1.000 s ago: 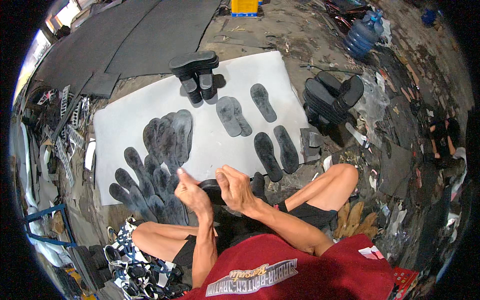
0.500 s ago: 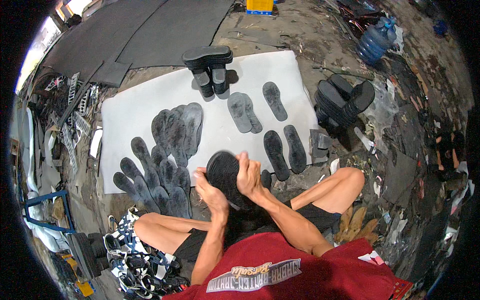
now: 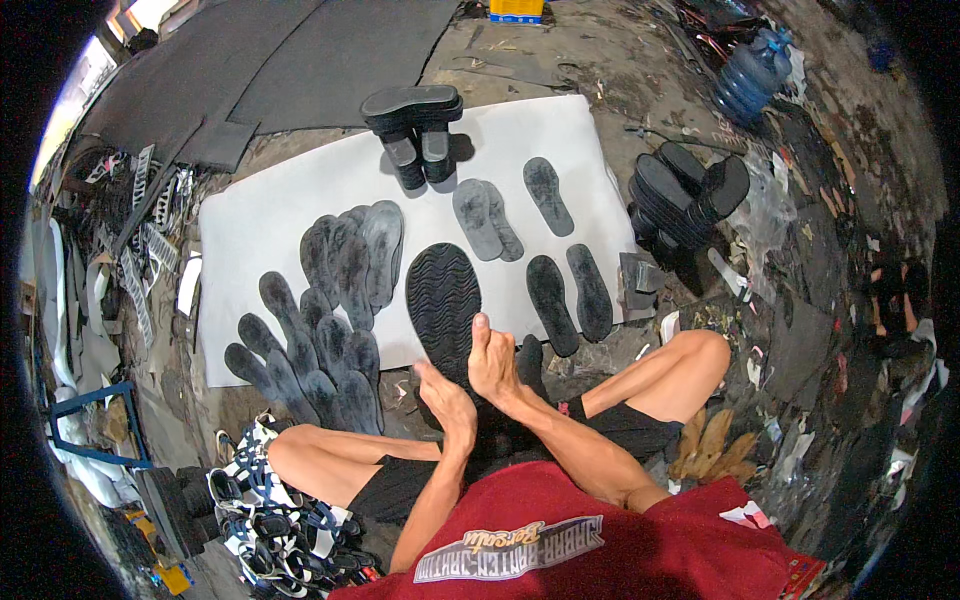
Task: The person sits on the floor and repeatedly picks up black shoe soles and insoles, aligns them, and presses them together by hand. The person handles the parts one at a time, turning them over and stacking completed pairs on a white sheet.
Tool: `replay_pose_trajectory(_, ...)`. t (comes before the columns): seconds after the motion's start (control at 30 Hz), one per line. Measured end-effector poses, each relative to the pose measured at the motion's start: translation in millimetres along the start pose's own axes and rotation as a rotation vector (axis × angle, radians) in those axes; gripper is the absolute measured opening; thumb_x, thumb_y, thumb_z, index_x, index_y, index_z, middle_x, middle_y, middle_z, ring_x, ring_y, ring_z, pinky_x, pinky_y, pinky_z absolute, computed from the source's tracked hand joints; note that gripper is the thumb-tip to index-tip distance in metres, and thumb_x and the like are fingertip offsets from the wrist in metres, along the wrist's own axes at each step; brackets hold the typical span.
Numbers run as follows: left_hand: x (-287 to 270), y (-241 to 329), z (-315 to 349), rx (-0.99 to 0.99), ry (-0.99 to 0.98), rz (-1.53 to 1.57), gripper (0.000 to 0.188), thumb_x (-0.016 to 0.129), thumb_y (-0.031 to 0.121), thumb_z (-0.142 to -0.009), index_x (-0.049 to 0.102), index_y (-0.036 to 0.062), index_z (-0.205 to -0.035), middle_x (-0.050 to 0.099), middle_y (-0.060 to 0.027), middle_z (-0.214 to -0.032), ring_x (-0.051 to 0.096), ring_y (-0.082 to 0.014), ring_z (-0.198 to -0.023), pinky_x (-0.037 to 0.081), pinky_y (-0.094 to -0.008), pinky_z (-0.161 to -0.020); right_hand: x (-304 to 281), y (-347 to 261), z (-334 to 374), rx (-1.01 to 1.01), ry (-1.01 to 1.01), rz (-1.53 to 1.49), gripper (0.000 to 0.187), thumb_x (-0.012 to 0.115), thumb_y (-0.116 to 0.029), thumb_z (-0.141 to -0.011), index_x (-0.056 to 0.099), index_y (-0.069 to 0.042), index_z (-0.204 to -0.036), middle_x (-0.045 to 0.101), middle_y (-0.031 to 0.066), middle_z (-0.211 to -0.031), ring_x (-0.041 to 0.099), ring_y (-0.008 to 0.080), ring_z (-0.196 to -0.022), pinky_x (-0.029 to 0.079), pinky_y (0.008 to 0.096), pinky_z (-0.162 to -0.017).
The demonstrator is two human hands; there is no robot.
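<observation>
One black, wavy-treaded sole (image 3: 443, 295) was in the grip of the right hand (image 3: 494, 368); the left hand (image 3: 449, 405) was alongside, its hold unclear.

One white sheet (image 3: 250, 230) has five insoles (image 3: 552, 306) at right. One treaded sole (image 3: 443, 295) and one blue bottle (image 3: 748, 82) show.

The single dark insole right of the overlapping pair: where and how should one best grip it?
Probably pinch the insole by both long edges at its narrower end, the right hand coming from the near side: it lies flat, apart from the overlapping pair, with that end toward the hand.
</observation>
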State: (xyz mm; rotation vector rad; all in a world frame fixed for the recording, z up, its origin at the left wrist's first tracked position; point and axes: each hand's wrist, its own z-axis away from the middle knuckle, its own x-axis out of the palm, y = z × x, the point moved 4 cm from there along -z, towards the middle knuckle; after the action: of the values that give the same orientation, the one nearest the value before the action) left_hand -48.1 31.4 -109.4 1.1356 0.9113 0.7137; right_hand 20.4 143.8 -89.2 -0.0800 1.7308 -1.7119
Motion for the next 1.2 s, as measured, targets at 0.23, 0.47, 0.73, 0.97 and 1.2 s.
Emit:
replay_pose_trajectory(0.23, 5, 0, -16, -0.27, 0.226, 0.027, 0.085, 0.028, 0.055, -0.119, 0.053, -0.0255, -0.129, 0.059, -0.0439, -0.133, 0.055, -0.0402, -0.113, 0.04, -0.0497, -0.105, 23, -1, 20, -0.066, 0.11, -0.04, 0.051, 0.042, -0.037, -0.117, 0.063, 0.006, -0.098, 0.067, 0.0346, -0.098, 0.065, 0.0564, -0.094, 0.049, 0.0587, -0.077)
replay_pose_trajectory(0.47, 20, -22, -1, -0.427, 0.255, 0.144, 0.083, 0.028, 0.055, -0.119, 0.056, -0.0186, -0.143, 0.063, -0.0294, -0.143, 0.06, -0.0361, -0.126, 0.042, -0.0444, -0.114, 25, 32, 11, 0.02, 0.095, -0.082, 0.064, 0.036, -0.043, -0.118, 0.061, 0.005, -0.084, 0.06, 0.0358, -0.077, 0.061, 0.0579, -0.079, 0.046, 0.0579, -0.069)
replay_pose_trajectory(0.73, 33, -86, -22, -0.578, 0.076, 0.243, 0.081, 0.033, 0.059, -0.116, 0.069, -0.0129, -0.119, 0.074, -0.018, -0.112, 0.065, -0.0281, -0.098, 0.051, -0.0413, -0.093, 37, 57, 18, 0.11, -0.275, -0.298, 0.084, 0.038, -0.056, -0.117, 0.02, 0.007, -0.17, 0.03, 0.0307, -0.174, 0.029, 0.0381, -0.163, 0.023, 0.0413, -0.133)
replay_pose_trajectory(0.97, 17, -130, -42, -0.64, -0.263, 0.342, 0.067, 0.04, 0.059, -0.115, 0.066, -0.0019, -0.121, 0.07, -0.0116, -0.102, 0.071, -0.0211, -0.087, 0.058, -0.0369, -0.077, -9, 11, -136, -0.14, -0.265, -0.286, 0.066, 0.062, -0.038, -0.112, 0.038, -0.007, -0.165, 0.053, 0.0164, -0.157, 0.051, 0.0311, -0.144, 0.04, 0.0455, -0.121)
replay_pose_trajectory(1.2, 25, -165, -36, -0.65, -0.322, 0.299, 0.032, 0.056, 0.03, -0.113, 0.069, 0.0009, -0.115, 0.074, -0.0077, -0.096, 0.071, -0.016, -0.079, 0.056, -0.0303, -0.072, -57, -130, -454, -0.959, -0.006, 0.333, 0.048, 0.074, -0.017, -0.093, 0.059, -0.009, -0.137, 0.06, 0.0172, -0.144, 0.053, 0.0403, -0.141, 0.041, 0.0497, -0.12)
